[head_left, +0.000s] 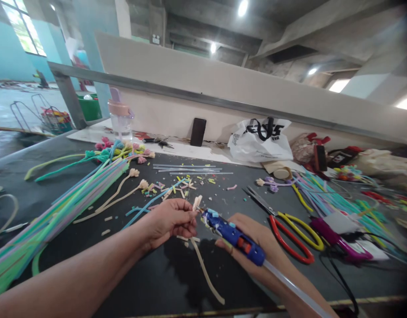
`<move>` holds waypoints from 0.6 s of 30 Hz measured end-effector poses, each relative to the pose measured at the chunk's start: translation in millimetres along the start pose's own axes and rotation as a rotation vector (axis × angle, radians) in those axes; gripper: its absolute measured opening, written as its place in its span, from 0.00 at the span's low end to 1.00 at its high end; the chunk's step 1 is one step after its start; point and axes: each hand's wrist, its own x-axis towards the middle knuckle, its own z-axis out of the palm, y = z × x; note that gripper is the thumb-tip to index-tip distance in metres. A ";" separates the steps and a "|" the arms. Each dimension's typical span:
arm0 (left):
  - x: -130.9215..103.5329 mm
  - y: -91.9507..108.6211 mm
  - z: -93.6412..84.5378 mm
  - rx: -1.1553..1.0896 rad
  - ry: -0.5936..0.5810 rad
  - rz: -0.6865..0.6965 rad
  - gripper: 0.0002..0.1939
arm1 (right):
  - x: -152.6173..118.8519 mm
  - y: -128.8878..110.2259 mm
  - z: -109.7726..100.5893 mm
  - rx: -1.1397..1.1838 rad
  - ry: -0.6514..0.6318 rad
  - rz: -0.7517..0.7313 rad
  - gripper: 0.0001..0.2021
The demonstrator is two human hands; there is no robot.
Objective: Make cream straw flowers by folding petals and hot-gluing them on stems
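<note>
Near the middle of the dark table, my left hand pinches a cream fuzzy stem, whose lower end hangs down and curves to the right. A small cream tuft shows above my fingertips. My right hand is wrapped round a blue glue gun with a clear glue stick coming out of its back. The gun's nozzle points left and meets the cream piece at my left fingertips; whether they touch is hard to tell.
Bundled fuzzy stems lie left, more stems right. Scissors and a purple tool with a black cord are right of my right hand. Behind are glue sticks, a phone, a bottle and a white bag.
</note>
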 end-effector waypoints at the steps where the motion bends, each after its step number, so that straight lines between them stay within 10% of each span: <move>1: 0.0 -0.1 0.4 0.014 0.001 -0.001 0.11 | -0.4 1.2 0.6 -0.008 0.011 0.023 0.11; 18: -0.8 3.6 2.6 0.019 0.024 -0.004 0.11 | -0.8 11.6 -13.3 0.220 -0.006 0.210 0.15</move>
